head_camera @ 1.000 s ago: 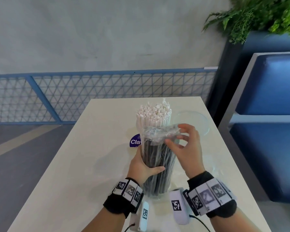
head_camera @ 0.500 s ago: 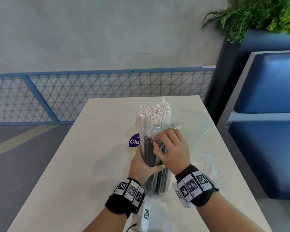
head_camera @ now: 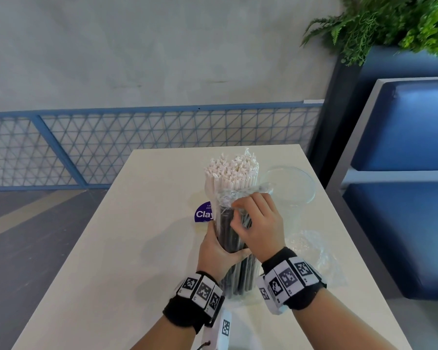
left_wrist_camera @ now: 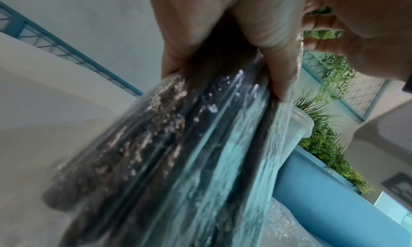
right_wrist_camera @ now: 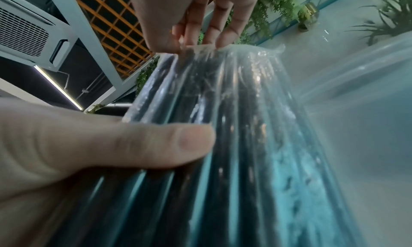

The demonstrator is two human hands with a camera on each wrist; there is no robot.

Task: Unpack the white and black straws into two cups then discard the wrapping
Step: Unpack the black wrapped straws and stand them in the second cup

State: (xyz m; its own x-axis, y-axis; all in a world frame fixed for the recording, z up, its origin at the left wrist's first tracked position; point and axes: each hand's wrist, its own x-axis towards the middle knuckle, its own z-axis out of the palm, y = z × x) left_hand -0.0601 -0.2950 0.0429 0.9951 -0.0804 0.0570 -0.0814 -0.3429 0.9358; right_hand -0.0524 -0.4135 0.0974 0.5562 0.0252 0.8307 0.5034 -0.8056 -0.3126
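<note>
A pack of black straws (head_camera: 234, 248) in clear wrapping stands upright on the white table (head_camera: 137, 248). My left hand (head_camera: 220, 248) grips its middle from the left, thumb across the front. My right hand (head_camera: 253, 218) has its fingers curled over the crinkled wrapping top (head_camera: 238, 195) and pinches the film there (right_wrist_camera: 200, 46). In the left wrist view the left thumb (left_wrist_camera: 274, 57) lies on the wrapped pack (left_wrist_camera: 178, 145). A bundle of white straws (head_camera: 232, 173) stands upright just behind, its base hidden. An empty clear cup (head_camera: 291, 183) stands behind and to the right.
A crumpled clear wrapping (head_camera: 311, 251) lies on the table right of my right wrist. A purple round sticker (head_camera: 202, 214) sits left of the pack. A blue bench (head_camera: 402, 198) lies past the table's right edge, and a blue mesh railing (head_camera: 137, 147) beyond the far edge.
My right hand has come down from just above the pack and closed its fingers on the wrapping top. The left hand and the pack have stayed put.
</note>
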